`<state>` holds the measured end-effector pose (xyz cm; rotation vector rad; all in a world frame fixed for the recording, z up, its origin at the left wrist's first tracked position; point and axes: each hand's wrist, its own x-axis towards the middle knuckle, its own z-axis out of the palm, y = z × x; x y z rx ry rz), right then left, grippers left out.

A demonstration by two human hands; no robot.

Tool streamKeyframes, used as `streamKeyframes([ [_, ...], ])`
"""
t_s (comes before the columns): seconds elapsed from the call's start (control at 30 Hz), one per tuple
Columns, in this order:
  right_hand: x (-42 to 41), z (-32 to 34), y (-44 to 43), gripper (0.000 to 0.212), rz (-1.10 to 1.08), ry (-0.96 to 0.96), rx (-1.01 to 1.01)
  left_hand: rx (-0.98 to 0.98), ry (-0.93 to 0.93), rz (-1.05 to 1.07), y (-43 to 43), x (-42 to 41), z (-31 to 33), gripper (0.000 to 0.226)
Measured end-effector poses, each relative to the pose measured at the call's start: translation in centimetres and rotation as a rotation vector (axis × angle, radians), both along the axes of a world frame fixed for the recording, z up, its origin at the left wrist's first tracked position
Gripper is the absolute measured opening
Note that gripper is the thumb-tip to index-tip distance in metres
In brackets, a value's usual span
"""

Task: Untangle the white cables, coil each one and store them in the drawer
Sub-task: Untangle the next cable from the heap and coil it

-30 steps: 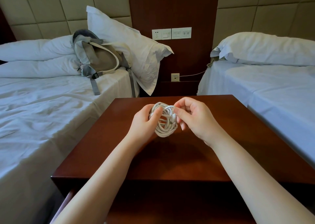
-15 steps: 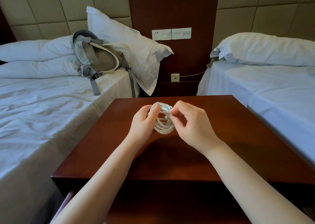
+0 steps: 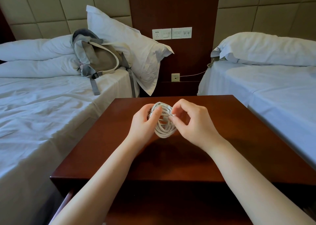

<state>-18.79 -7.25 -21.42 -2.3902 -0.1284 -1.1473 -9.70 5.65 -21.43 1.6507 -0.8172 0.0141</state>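
A coil of white cable (image 3: 163,129) is held upright just above the dark red wooden nightstand (image 3: 239,147). My left hand (image 3: 145,122) grips the coil's left side, thumb across the loops. My right hand (image 3: 195,123) pinches a strand at the coil's right edge between thumb and forefinger, the other fingers curled. An open drawer (image 3: 68,199) shows as a thin wooden edge under the nightstand's front left corner; its inside is hidden by my arms.
White beds flank the nightstand, one on the left (image 3: 42,122) and one on the right (image 3: 273,91). A grey backpack (image 3: 99,60) leans on pillows on the left bed. Wall sockets (image 3: 171,33) and a thin wire (image 3: 193,74) lie behind.
My right hand has shifted its pinch along the coil's right side and lifted its fingers into a ring. The coil has stayed between both hands in nearly the same place.
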Motion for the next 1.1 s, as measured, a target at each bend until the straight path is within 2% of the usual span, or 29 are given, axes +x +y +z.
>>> streamKeyframes([
  [0.13, 0.3, 0.2, 0.0, 0.010, -0.037, -0.002, -0.049, 0.001, 0.033, -0.038, 0.2, 0.3, -0.1, 0.013],
  [0.23, 0.2, 0.2, 0.1, 0.015, -0.040, 0.065, -0.052, 0.001, 0.053, -0.061, 0.2, 0.3, -0.3, 0.012],
  [0.37, 0.1, 0.0, 0.0, 0.019, -0.048, 0.086, -0.065, 0.014, 0.045, -0.072, 0.1, 0.1, -0.3, 0.023],
  [0.47, 0.1, 0.0, 0.3, 0.032, -0.124, 0.043, -0.179, 0.032, 0.035, -0.107, 0.1, -0.2, -0.3, 0.019],
  [0.53, 0.1, 0.0, 0.4, 0.035, -0.146, 0.051, -0.181, 0.037, 0.026, -0.111, 0.1, -0.3, -0.2, 0.018],
  [0.6, 0.0, 0.1, 0.3, 0.032, -0.098, 0.109, -0.090, 0.020, 0.041, -0.112, 0.2, -0.3, -0.2, 0.024],
  [0.67, -0.3, 0.4, 0.0, 0.028, 0.014, 0.188, 0.100, -0.006, 0.079, -0.138, 0.2, -0.2, 0.0, 0.031],
  [0.73, -0.7, 0.9, -0.5, 0.025, 0.113, 0.191, 0.297, -0.035, 0.146, -0.174, 0.4, 0.0, 0.1, 0.034],
  [0.8, -0.8, 1.0, -1.1, 0.018, 0.101, 0.152, 0.447, -0.078, 0.227, -0.204, 0.5, 0.3, 0.1, 0.036],
  [0.87, -0.5, 0.9, -1.3, 0.017, 0.009, 0.157, 0.486, -0.097, 0.282, -0.202, 0.6, 0.5, 0.0, 0.036],
  [0.93, -0.3, 0.7, -1.2, 0.022, -0.017, 0.206, 0.431, -0.106, 0.317, -0.177, 0.6, 0.5, 0.0, 0.031],
  [1.03, -0.2, 0.7, -0.5, 0.023, 0.068, 0.289, 0.438, -0.133, 0.283, -0.133, 0.5, 0.3, 0.3, 0.020],
  [1.1, -0.3, 0.9, -0.2, 0.023, 0.166, 0.324, 0.513, -0.136, 0.241, -0.132, 0.5, 0.2, 0.4, 0.033],
])
